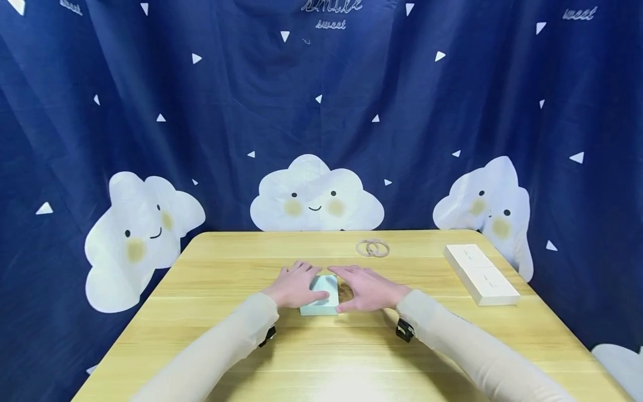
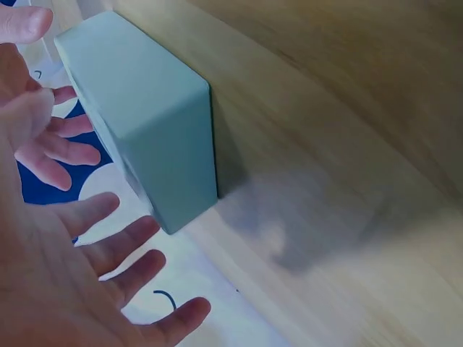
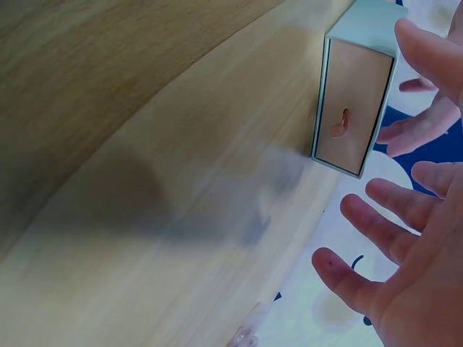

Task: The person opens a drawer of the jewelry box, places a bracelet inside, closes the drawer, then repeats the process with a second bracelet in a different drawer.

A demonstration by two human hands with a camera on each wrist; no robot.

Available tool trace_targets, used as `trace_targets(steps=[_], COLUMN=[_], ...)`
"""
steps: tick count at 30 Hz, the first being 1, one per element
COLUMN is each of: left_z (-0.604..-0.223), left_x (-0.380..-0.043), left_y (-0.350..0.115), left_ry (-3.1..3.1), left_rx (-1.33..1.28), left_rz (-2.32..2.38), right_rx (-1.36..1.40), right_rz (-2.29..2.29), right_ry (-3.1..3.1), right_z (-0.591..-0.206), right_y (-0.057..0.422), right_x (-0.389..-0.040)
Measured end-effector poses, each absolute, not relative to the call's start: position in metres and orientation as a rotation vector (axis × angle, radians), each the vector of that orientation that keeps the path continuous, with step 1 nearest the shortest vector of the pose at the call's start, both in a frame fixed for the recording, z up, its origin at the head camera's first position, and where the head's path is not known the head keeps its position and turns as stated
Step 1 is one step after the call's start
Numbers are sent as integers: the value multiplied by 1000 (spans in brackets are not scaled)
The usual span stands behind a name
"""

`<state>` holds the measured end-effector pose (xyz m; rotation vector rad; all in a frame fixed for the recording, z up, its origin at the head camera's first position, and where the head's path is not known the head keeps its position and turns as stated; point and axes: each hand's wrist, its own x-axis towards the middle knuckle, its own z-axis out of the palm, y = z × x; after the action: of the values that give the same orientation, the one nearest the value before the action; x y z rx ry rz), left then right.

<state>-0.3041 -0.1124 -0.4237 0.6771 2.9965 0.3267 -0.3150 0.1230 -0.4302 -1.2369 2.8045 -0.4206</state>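
A pale green box (image 1: 326, 286) lies on the wooden table in the head view, between both hands. Its end toward the right hand shows a brownish panel (image 3: 351, 87) with a small tab or ribbon loop (image 3: 341, 124). My left hand (image 1: 296, 286) is at the box's left side, its thumb over the top in the head view and its fingers loosely spread in the left wrist view; whether it touches cannot be told. On the right side my right hand (image 1: 369, 288) hovers close by with fingers apart, holding nothing.
Two overlapping pinkish rings (image 1: 373, 248) lie near the table's back edge. Two white boxes (image 1: 481, 273) lie end to end near the right edge. A dark blue curtain (image 1: 321, 128) with clouds hangs behind the wooden table (image 1: 226, 268).
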Motion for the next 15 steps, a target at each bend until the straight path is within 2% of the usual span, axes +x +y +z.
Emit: trace_targets(steps=[15], left_z=[-419], left_x=[-293], left_y=[-126], left_ry=[2935], left_rx=[765], left_rz=[361], right_rx=[-1276], right_rz=[-355], right_ry=[2795], right_z=[-432], right_y=[114], right_x=[-321])
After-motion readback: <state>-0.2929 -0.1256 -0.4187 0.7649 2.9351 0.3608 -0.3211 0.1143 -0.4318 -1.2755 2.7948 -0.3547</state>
